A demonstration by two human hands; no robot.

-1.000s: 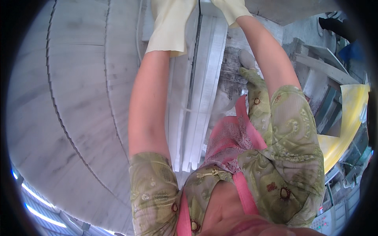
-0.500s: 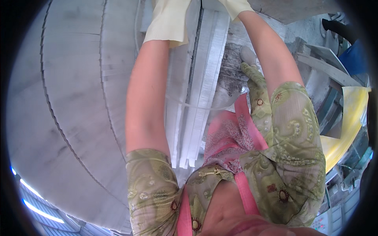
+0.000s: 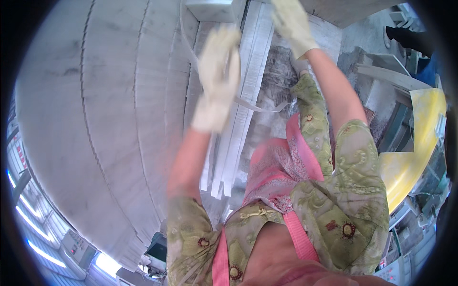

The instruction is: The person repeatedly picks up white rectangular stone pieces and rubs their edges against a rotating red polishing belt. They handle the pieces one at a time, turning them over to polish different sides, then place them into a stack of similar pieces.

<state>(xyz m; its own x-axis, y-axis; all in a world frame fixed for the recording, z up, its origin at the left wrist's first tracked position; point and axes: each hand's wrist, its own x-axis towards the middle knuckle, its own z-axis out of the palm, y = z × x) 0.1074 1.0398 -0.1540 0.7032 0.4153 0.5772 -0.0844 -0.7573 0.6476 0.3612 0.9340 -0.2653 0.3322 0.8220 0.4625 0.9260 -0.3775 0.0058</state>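
Note:
My left hand, in a cream glove, is raised over the edge of a pale stack of long layers. Its fingers are smeared by motion, so I cannot tell whether they grip anything. A thin white strap passes behind this hand and trails to the right. My right hand, gloved alike, reaches to the upper edge beside a large grey-brown surface. Its fingers look stretched out, with their tips near the picture's edge; nothing shows in them. Between the hands lie long whitish strips.
The large pale layered stack, with dark seams, fills the left side. A whitish block sits at the top. On the right are a yellow sheet, grey boards and another person's dark-clad limb.
My left hand has come down and nearer, now wholly in view. The right hand has also lowered a little, showing more glove. The strap has shifted, and the view has turned slightly.

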